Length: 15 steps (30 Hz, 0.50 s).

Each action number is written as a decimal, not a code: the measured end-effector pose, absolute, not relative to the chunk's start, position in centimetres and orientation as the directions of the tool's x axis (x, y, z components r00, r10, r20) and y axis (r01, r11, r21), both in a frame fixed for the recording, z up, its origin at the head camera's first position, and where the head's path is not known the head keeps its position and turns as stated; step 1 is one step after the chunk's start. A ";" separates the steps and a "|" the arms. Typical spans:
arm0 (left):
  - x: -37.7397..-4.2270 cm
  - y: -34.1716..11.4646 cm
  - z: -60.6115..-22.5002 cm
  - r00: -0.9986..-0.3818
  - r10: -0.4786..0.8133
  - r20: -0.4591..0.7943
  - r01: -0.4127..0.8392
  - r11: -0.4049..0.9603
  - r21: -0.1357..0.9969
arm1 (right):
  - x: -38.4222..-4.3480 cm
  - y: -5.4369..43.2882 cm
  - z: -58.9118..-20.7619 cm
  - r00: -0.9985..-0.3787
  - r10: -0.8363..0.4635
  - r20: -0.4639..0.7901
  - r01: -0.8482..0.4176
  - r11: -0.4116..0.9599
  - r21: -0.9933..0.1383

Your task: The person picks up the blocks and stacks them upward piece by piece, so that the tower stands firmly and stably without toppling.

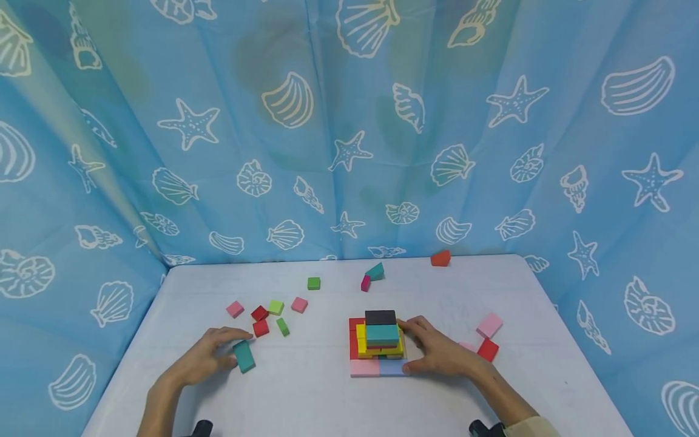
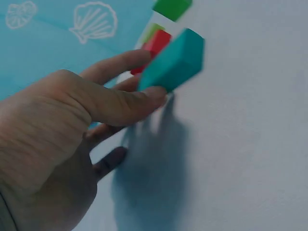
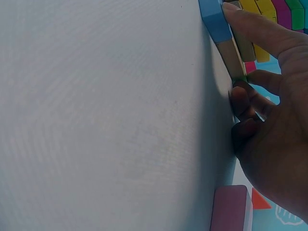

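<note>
A teal rectangular block point(image 2: 175, 60) is pinched between the thumb and fingers of my left hand point(image 1: 204, 358), over the left part of the white table. My right hand point(image 1: 439, 352) touches the right side of a layered block stack point(image 1: 363, 367). Its thumb lies against a blue block point(image 3: 215, 19) in the bottom layer, and a finger reaches the far end of a natural wood block point(image 3: 231, 57) beside it. Yellow pieces, a teal block point(image 1: 382, 335) and a black block point(image 1: 380, 317) make up the stack's upper levels.
Several small red point(image 1: 260, 328), pink point(image 1: 235, 309) and green blocks point(image 1: 282, 326) lie beyond my left hand. Toward the back are a teal wedge point(image 1: 375, 271) and an orange-red block point(image 1: 440, 258). Pink point(image 1: 489, 325) and red blocks point(image 1: 488, 350) lie right of my right hand.
</note>
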<state>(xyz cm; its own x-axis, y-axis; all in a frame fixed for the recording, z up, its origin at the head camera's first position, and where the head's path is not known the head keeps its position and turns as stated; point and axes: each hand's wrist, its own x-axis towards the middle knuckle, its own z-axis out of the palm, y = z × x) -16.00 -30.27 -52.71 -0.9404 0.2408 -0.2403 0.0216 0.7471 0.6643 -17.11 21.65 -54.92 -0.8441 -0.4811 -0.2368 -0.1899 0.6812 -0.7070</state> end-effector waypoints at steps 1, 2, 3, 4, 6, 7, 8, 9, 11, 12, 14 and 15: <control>-16.1 -30.3 -53.0 -0.942 0.240 -0.237 0.026 0.753 0.658 | -17.1 21.7 -54.9 -0.843 -0.484 -0.234 -0.192 0.679 -0.709; -16.1 -30.3 -53.2 -0.943 0.243 -0.229 0.037 0.758 0.651 | -17.1 21.7 -54.9 -0.842 -0.486 -0.234 -0.195 0.678 -0.708; -16.2 -30.3 -53.4 -0.944 0.245 -0.219 0.048 0.762 0.646 | -17.1 21.7 -54.8 -0.841 -0.489 -0.232 -0.197 0.676 -0.710; -16.3 -30.3 -53.5 -0.946 0.247 -0.209 0.058 0.764 0.643 | -17.1 21.7 -54.9 -0.840 -0.491 -0.230 -0.200 0.676 -0.709; -16.4 -30.2 -53.6 -0.947 0.260 -0.188 0.083 0.764 0.640 | -17.1 21.7 -54.9 -0.838 -0.494 -0.230 -0.204 0.676 -0.708; -16.5 -30.2 -53.6 -0.946 0.268 -0.183 0.093 0.763 0.640 | -17.1 21.7 -54.9 -0.839 -0.493 -0.232 -0.203 0.678 -0.707; -16.5 -30.2 -53.6 -0.945 0.272 -0.179 0.098 0.762 0.640 | -17.1 21.7 -54.9 -0.840 -0.491 -0.233 -0.200 0.679 -0.707; -16.6 -30.1 -53.6 -0.946 0.270 -0.180 0.097 0.763 0.639 | -17.1 21.7 -54.9 -0.840 -0.490 -0.233 -0.199 0.678 -0.707; -16.6 -30.1 -53.4 -0.947 0.264 -0.185 0.090 0.769 0.633 | -17.1 21.7 -54.8 -0.840 -0.489 -0.235 -0.196 0.677 -0.709; -16.6 -30.0 -53.4 -0.947 0.259 -0.190 0.083 0.769 0.633 | -17.1 21.7 -54.8 -0.841 -0.488 -0.235 -0.195 0.677 -0.710; -16.5 -29.9 -53.3 -0.948 0.247 -0.201 0.065 0.768 0.637 | -17.1 21.7 -54.8 -0.842 -0.487 -0.233 -0.195 0.676 -0.711; -16.5 -29.8 -53.2 -0.948 0.241 -0.206 0.054 0.764 0.643 | -17.1 21.6 -54.8 -0.841 -0.488 -0.232 -0.196 0.676 -0.711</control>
